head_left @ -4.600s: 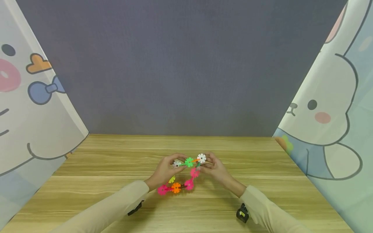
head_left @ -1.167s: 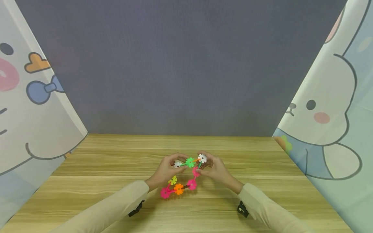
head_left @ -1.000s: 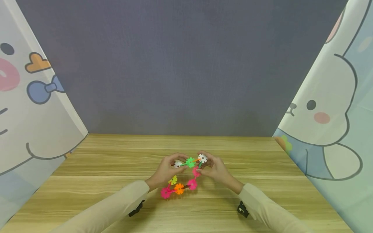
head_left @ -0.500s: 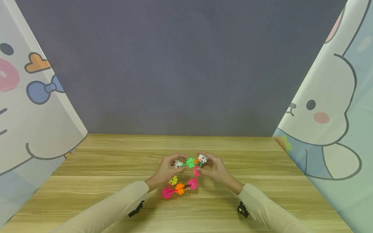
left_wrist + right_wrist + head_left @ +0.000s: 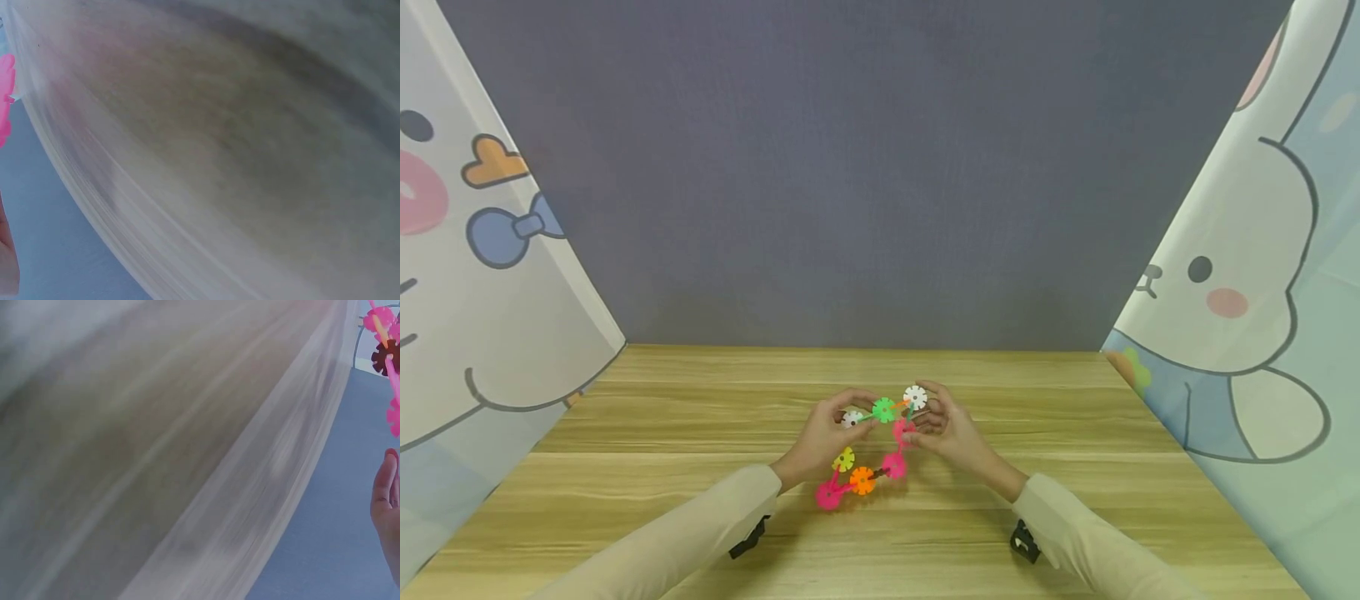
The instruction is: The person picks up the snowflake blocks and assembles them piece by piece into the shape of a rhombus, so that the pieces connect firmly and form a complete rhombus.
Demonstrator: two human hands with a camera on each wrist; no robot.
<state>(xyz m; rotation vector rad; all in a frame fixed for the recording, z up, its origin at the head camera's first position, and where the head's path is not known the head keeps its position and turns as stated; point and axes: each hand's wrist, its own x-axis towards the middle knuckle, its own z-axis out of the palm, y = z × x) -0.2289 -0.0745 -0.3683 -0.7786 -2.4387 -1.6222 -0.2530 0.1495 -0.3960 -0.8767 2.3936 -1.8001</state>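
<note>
In the head view, slotted snowflake-shaped plastic discs are joined in a curved chain (image 5: 893, 465). My left hand (image 5: 820, 437) pinches its upper left end, by a white disc (image 5: 852, 419) and a green disc (image 5: 883, 410). My right hand (image 5: 962, 437) holds the upper right side, thumb at a pink disc (image 5: 903, 431), fingers behind a white disc (image 5: 915, 397). Below hang an orange disc (image 5: 862, 481), a deep-pink disc (image 5: 829, 496) and, at the lower end, a yellow disc (image 5: 844, 458). A brown disc (image 5: 386, 357) shows in the right wrist view. Sleeves cover most of both wrist views.
A wood-grain table (image 5: 700, 383) lies under the hands. A dark grey panel (image 5: 865, 183) stands behind it, with cartoon-printed side panels (image 5: 1247, 217) to the right and left. Black wrist devices (image 5: 1024, 542) show below both sleeves.
Both hands and the upper chain have risen slightly and shifted a little left over the last half second. Compared with the oldest frame, more of the yellow disc shows beside my left hand.
</note>
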